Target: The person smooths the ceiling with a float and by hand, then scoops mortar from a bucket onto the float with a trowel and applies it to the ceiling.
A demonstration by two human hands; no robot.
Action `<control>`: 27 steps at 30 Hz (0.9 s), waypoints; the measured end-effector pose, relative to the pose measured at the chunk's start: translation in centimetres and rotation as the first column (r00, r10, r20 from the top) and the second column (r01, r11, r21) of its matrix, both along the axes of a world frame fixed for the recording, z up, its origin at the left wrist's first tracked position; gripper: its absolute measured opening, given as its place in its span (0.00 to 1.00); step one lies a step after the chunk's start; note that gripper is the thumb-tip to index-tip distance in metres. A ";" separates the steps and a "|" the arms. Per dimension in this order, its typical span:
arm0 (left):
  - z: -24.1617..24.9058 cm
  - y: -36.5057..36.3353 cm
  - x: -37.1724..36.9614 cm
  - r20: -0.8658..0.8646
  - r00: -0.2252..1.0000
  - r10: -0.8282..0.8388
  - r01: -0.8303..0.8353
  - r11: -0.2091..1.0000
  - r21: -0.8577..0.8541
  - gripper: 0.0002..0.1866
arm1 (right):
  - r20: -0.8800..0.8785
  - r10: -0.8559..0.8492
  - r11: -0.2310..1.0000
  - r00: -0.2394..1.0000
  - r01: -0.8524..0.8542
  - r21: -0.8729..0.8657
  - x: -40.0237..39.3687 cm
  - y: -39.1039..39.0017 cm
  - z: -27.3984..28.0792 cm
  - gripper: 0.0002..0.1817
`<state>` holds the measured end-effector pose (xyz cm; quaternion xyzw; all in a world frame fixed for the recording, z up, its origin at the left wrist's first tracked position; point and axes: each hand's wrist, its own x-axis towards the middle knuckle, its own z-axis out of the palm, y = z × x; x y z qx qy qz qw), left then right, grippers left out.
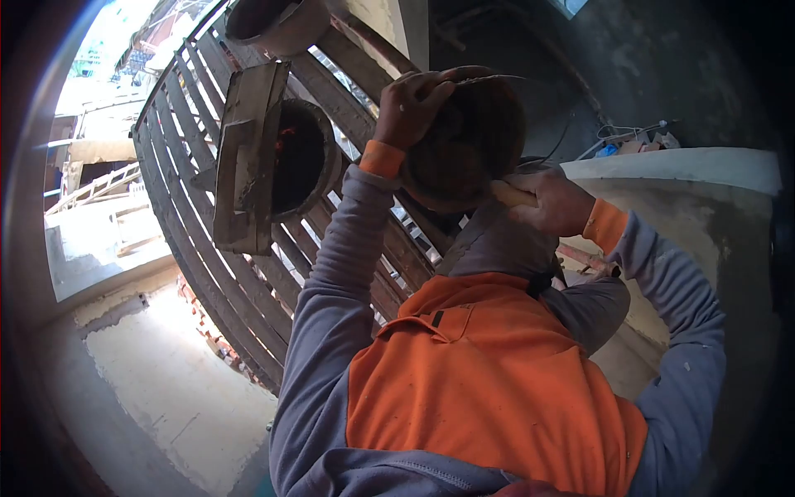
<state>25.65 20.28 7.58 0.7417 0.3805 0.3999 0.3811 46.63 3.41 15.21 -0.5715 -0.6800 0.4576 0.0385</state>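
Note:
A round, dark bucket stands tilted toward me on the slatted planks, its inside brownish and dim. My left hand is closed over its rim at the upper left. Low on the right side of the bucket, my right hand is closed around a pale wooden handle. The working end of that tool is too dark to make out. Left of my left arm is a second bucket with dark contents, and a mortar-stained wooden board piece lies against its side.
Gapped wooden planks form the platform under the buckets. Another bucket sits at the top. A grey wall and a ledge with cables and small items are on the right. Bright open surroundings and a patched wall lie left.

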 end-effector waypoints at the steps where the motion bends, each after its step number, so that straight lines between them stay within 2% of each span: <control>1: -0.1 0.2 0.2 0.000 1.000 0.008 -0.008 1.000 -0.001 0.16 | 0.002 -0.042 0.999 0.999 0.042 -0.033 0.2 0.0 0.8 0.25; 2: -0.3 0.4 0.3 -0.002 1.000 0.017 -0.017 1.000 -0.004 0.16 | 0.004 -0.083 0.994 0.997 0.083 -0.069 0.2 -0.1 1.2 0.26; 3: -0.4 0.6 0.2 -0.005 1.000 0.030 -0.030 0.999 -0.012 0.16 | 0.040 -0.061 0.990 0.997 0.056 0.127 1.0 -0.6 0.7 0.27; 5: -0.8 1.1 0.5 0.010 0.998 0.054 -0.054 0.998 -0.034 0.16 | 0.126 -0.032 0.873 0.992 -0.034 0.487 2.7 -1.6 0.0 0.28; 8: -0.8 1.4 1.1 -0.061 0.996 0.058 -0.060 0.997 -0.039 0.16 | 0.515 -0.125 0.884 0.848 -0.140 0.446 3.5 -1.0 2.5 0.25; 11: -0.4 1.9 1.2 -0.090 0.995 0.033 -0.037 0.998 -0.047 0.17 | 0.529 -0.282 0.730 0.800 -0.179 0.660 3.0 0.5 1.4 0.17; 14: 0.4 1.3 1.6 -0.074 0.996 -0.048 0.047 0.999 -0.018 0.17 | 0.777 -0.122 0.797 0.617 -0.406 0.447 0.7 2.2 -1.6 0.11; 17: 0.0 1.5 1.6 -0.058 0.996 -0.061 0.064 0.997 0.052 0.17 | 0.754 0.017 0.836 0.656 -0.423 0.349 -0.6 -0.7 -4.8 0.11; 18: -0.4 1.2 1.4 -0.050 0.998 -0.048 0.051 0.997 0.065 0.17 | 0.638 0.026 0.747 0.770 -0.439 0.500 -1.4 -1.6 -2.2 0.13; 21: 0.1 0.8 1.5 -0.019 0.998 -0.059 0.058 0.998 -0.039 0.15 | 0.703 0.164 0.836 0.692 -0.476 0.274 0.6 -1.9 -0.4 0.11; 24: 1.0 0.5 2.0 -0.080 0.996 -0.030 0.031 0.999 0.009 0.15 | 0.617 0.006 0.790 0.787 -0.382 0.480 4.1 -0.1 1.4 0.21; 27: 0.7 0.9 2.4 -0.085 0.996 -0.040 0.039 0.999 -0.016 0.15 | 0.622 -0.212 0.605 0.754 -0.399 0.689 3.7 3.1 0.3 0.10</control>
